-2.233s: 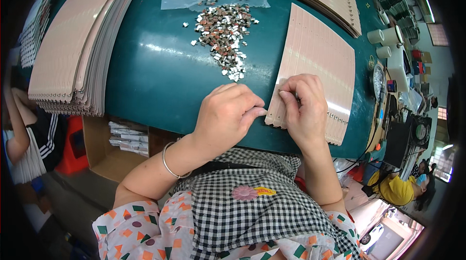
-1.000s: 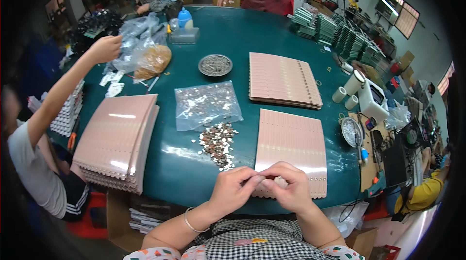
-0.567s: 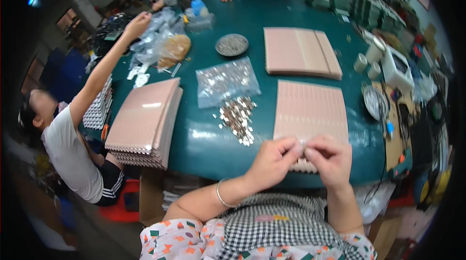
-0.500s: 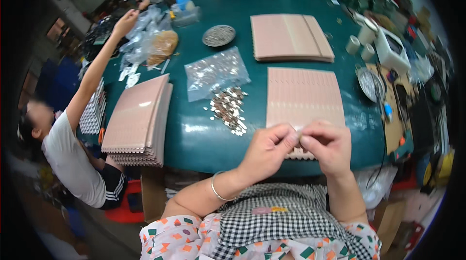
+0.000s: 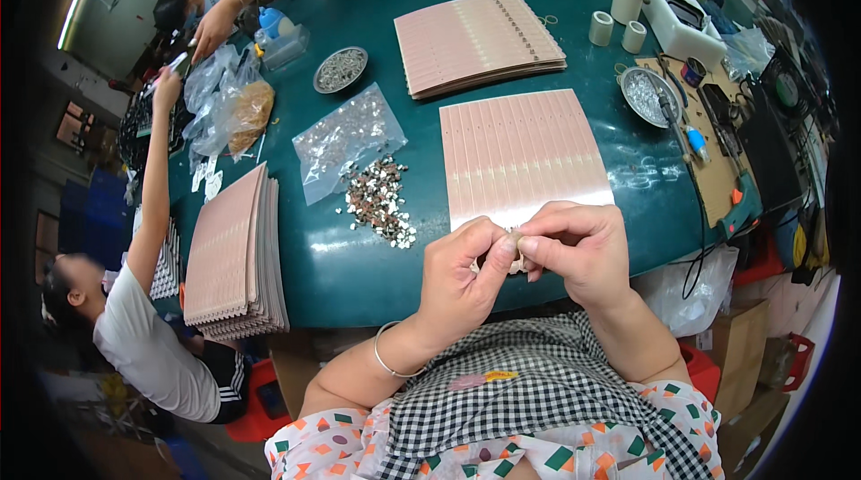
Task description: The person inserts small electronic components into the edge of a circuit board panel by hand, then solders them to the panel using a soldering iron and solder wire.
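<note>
Beneath and beyond the hands (image 5: 462,269) (image 5: 583,251) lies a pink slatted panel (image 5: 525,139).

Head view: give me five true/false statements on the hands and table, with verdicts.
1. The left hand and right hand bring their fingertips together. True.
2. The bangle is on the person's right wrist. False: it is on the left.
3. The clear bag lies left of the near pink panel. True.
4. The pile of small parts sits right of that panel. False: it is on the left, by the bag.
5. The apron is plain red. False: it is black-and-white checked.
</note>
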Demonstrator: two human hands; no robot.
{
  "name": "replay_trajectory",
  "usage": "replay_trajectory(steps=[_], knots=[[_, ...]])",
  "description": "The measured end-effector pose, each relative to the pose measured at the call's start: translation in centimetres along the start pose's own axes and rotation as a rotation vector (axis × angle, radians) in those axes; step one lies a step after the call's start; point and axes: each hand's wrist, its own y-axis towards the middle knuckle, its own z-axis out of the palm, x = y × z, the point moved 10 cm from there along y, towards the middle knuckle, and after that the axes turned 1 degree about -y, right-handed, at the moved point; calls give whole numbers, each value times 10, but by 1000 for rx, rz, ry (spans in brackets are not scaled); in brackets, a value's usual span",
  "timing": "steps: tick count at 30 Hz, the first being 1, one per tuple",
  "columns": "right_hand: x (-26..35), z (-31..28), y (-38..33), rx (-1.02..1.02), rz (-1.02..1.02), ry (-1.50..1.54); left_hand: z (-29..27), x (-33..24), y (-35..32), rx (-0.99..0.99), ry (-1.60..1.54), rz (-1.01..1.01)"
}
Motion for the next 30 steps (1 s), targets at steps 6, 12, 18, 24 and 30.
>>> replay_trajectory(steps=[6,12,18,24,30], knots=[[-30,-6,3,-61,182,106,-3,-4,1,-74,212,132],[-55,-10,2,-121,318,145,-4,6,-4,-99,433,281],[-59,-19,4,-59,378,-61,-4,3,4,49,505,259],[-45,-11,4,153,477,15,5,37,6,329,-7,-216],[-47,-14,3,216,543,-17,11,30,10,382,82,-146]])
